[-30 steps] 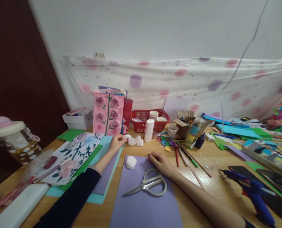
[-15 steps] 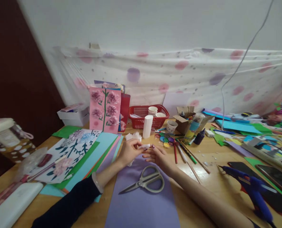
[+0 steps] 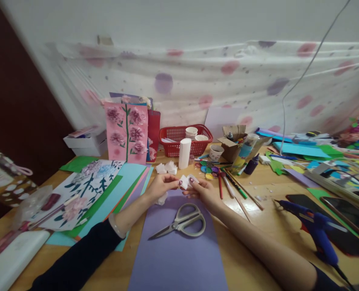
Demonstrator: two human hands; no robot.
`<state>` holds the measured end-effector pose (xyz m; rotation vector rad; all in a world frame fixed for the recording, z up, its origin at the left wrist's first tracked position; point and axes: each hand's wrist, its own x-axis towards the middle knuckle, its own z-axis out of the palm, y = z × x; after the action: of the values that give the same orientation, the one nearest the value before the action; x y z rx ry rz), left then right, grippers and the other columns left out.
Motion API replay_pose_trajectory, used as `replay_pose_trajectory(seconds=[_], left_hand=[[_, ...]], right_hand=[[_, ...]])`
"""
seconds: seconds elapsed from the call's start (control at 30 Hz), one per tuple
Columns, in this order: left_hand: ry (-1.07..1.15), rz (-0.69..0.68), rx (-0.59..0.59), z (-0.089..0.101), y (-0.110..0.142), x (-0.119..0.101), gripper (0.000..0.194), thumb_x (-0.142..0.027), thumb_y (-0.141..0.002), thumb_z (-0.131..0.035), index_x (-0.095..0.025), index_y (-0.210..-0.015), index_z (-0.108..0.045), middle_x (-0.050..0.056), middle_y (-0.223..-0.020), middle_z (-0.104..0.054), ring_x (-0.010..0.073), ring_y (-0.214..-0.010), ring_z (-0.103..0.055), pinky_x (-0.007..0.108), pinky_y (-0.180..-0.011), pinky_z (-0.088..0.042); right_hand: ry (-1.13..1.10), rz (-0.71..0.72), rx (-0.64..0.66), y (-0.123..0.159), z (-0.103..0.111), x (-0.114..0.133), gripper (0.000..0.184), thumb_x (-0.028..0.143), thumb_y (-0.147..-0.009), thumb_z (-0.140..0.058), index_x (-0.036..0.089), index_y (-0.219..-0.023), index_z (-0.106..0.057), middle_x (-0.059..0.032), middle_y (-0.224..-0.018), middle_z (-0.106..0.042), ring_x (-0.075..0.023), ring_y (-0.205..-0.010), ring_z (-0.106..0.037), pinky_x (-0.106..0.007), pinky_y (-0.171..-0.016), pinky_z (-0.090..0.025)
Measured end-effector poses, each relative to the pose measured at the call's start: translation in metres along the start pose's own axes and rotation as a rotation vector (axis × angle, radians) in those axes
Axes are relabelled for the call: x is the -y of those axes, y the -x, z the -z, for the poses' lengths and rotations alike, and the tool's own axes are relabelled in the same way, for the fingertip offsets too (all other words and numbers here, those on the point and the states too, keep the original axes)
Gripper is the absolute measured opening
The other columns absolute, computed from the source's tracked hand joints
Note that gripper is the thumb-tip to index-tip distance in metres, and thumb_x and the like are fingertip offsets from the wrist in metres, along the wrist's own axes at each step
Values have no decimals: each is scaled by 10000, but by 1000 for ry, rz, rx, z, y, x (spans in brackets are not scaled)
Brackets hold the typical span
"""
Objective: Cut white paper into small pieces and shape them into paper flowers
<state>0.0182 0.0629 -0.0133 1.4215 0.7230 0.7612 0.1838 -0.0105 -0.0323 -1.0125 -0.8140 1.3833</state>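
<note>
Between my two hands is a small piece of white tissue paper (image 3: 185, 182), its edges spread a little. My left hand (image 3: 162, 186) pinches one side of it with thumb and finger. On the other side my right hand (image 3: 204, 193) grips it with the thumb on top. Just below lie grey-handled scissors (image 3: 182, 224), resting on a sheet of purple paper (image 3: 179, 258). More crumpled white tissue pieces (image 3: 167, 167) sit behind my left hand. A white paper roll (image 3: 184, 153) stands upright beyond my hands.
Behind the roll is a red basket (image 3: 171, 150) with paper cups. Paint pots (image 3: 208, 176), brushes and pens lie to the right, near a blue glue gun (image 3: 314, 230) and phones. Coloured sheets and a flower picture (image 3: 88, 190) cover the left side.
The white tissue piece, narrow and bunched before, now shows wider and more opened out. Both hands hold it by its sides. The whole view has shifted slightly.
</note>
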Motion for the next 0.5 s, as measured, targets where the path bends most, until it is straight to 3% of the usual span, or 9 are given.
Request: replay_pose_trajectory(seconds=[0.1,0.17,0.23,0.33,0.4,0.5], left_hand=[[80,-25,-71,3,-1,0,290,-325,-526,-783,-122,-687,-652,19,-671,-655,117,-631,-587,264,-663,-477],[84,-75,-131,5,-2,-1,282,-317,-507,-785,-128,-648,-631,26,-714,-661,131,-675,-599,271,-677,-481],[63,-125,-177,6,-3,-1,261,-307,-510,-776,-135,-608,-607,34,-736,-666,147,-711,-609,275,-680,-481],[-13,-197,-197,6,-1,-2,229,-282,-540,-754,-141,-578,-577,27,-697,-654,144,-692,-603,274,-674,-476],[-66,-235,-184,4,0,-3,224,-262,-559,-744,-143,-575,-555,18,-676,-638,128,-664,-588,262,-661,-467],[-121,-259,-151,0,3,-3,213,-235,-587,-734,-144,-651,-552,-5,-658,-612,98,-610,-549,226,-598,-433]], right_hand=[[-134,-17,-98,-2,1,3,57,191,-769,-621,157,-811,-604,-56,-708,-700,-155,-653,-683,-239,-606,-533],[-216,-44,-106,-2,3,5,76,105,-758,-559,161,-795,-594,-61,-752,-697,-149,-723,-678,-248,-673,-534],[-268,-74,-82,-3,4,6,126,52,-720,-516,168,-715,-564,-44,-747,-676,-126,-706,-655,-241,-686,-526],[-290,-114,-12,-2,4,5,174,12,-625,-484,179,-585,-455,21,-589,-555,-70,-508,-541,-192,-547,-479],[-297,-147,52,1,1,5,196,1,-558,-467,183,-566,-397,51,-525,-446,-60,-448,-461,-180,-480,-431],[-295,-195,139,7,-5,5,260,-24,-469,-443,190,-584,-349,64,-531,-390,-71,-467,-441,-206,-508,-441]])
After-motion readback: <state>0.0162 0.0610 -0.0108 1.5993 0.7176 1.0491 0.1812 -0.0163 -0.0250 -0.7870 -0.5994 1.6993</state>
